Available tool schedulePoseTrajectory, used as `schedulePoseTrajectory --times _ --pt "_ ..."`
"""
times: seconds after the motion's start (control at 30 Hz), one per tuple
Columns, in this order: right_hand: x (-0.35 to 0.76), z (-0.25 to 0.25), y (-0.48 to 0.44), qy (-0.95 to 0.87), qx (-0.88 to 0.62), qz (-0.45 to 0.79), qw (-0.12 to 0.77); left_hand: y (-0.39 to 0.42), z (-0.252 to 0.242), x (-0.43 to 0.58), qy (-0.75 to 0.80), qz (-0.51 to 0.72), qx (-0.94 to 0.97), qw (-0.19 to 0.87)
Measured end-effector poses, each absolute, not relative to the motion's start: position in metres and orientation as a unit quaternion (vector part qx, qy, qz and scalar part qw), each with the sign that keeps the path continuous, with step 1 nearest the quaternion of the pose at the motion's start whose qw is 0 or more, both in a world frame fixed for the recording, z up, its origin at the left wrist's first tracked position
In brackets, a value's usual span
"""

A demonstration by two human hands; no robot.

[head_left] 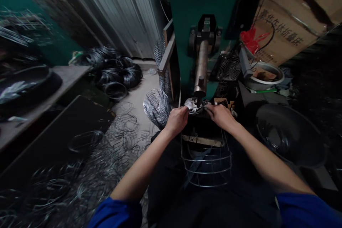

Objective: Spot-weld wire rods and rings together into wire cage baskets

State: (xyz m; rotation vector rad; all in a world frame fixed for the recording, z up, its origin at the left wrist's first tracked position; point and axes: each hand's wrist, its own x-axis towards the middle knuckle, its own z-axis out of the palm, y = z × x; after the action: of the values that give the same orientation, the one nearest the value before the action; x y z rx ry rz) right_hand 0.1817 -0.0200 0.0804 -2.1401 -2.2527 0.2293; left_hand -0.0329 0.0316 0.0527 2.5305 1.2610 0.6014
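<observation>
A wire basket frame of thin metal rings and uprights hangs between my forearms, low over my lap. Its uprights run up to my hands. My left hand is closed, thumb and fingers pinched on the frame's upper part. Opposite it, my right hand pinches the other side; the exact grip is small and dark. Between the two hands, the round metal electrode arm of a green machine points down toward me. Just under its tip is a round dish-like piece with pale material, partly hidden.
Stacked wire baskets stand on the floor left of the machine. Black wire coils and scattered wire rings lie farther left. On the right are a metal bowl, a large dark basin and a cardboard box.
</observation>
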Motion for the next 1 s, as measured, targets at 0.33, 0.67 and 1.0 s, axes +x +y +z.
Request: schedulePoseTrajectory --times 0.33,0.67,1.0 --pt "0.1845 0.076 -0.0183 -0.723 -0.687 0.071 0.019 0.0289 0.0503 -0.0314 0.432 0.214 0.868 0.119" --pt "0.1852 0.0779 -0.0178 -0.724 -0.685 0.074 0.022 0.0302 0.0487 -0.0305 0.427 0.233 0.866 0.12" --pt "0.186 0.0745 -0.0167 -0.728 -0.678 0.079 0.064 0.0294 0.0527 -0.0291 0.432 0.227 0.863 0.132"
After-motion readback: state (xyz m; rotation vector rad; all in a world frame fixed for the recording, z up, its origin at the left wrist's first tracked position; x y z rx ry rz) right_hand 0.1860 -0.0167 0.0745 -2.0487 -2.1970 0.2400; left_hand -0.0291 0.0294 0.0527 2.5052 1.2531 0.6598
